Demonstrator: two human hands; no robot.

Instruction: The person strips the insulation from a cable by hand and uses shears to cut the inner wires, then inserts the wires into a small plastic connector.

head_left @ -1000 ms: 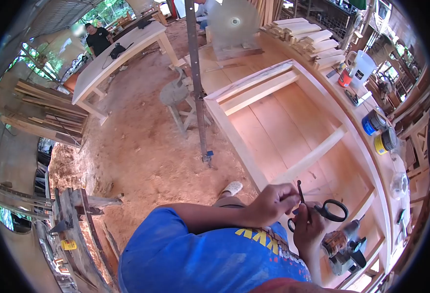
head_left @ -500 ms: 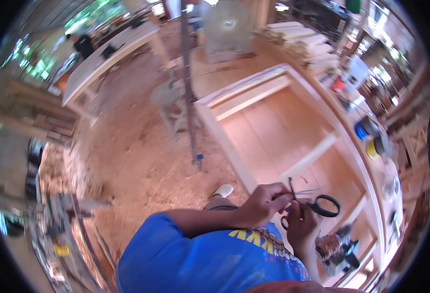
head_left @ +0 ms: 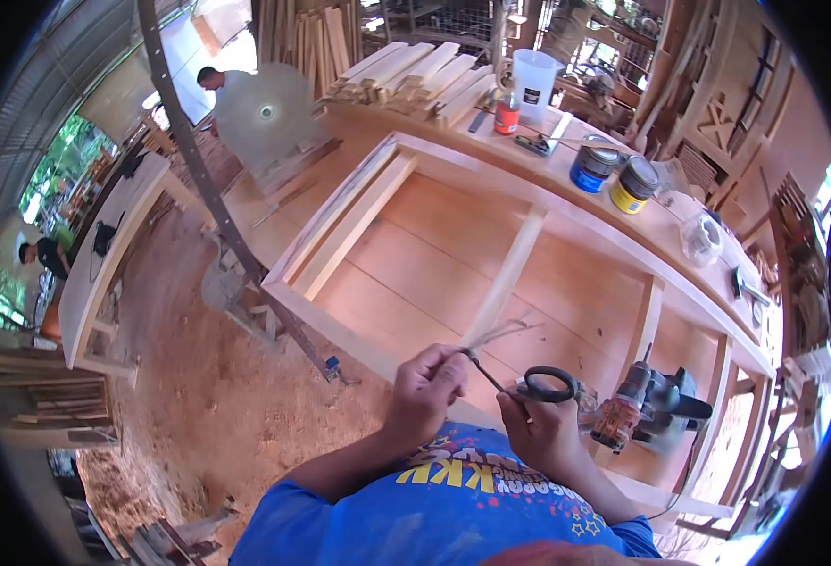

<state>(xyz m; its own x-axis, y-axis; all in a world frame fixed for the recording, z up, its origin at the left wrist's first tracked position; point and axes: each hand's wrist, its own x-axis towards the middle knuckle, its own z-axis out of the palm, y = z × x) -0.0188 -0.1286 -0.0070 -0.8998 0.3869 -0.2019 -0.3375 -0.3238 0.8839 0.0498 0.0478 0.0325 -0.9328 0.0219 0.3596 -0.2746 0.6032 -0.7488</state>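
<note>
Black scissors (head_left: 526,387) in R hand (head_left: 540,432), L hand (head_left: 425,385) pinching blurred strip (head_left: 496,333)

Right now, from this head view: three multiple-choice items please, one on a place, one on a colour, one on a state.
1. Where does the drill lie?
A. in the wooden frame
B. on the dirt floor
C. on the far white table

2. What colour are the handles of the scissors?
A. red
B. black
C. yellow

3. What is the right hand doing?
A. hanging free
B. gripping the drill
C. holding the scissors

Answers:
1 A: the drill rests on the panel between the frame's rails.
2 B: both handle loops are black.
3 C: its fingers close on the scissors, while the left hand pinches a thin strip.
</note>
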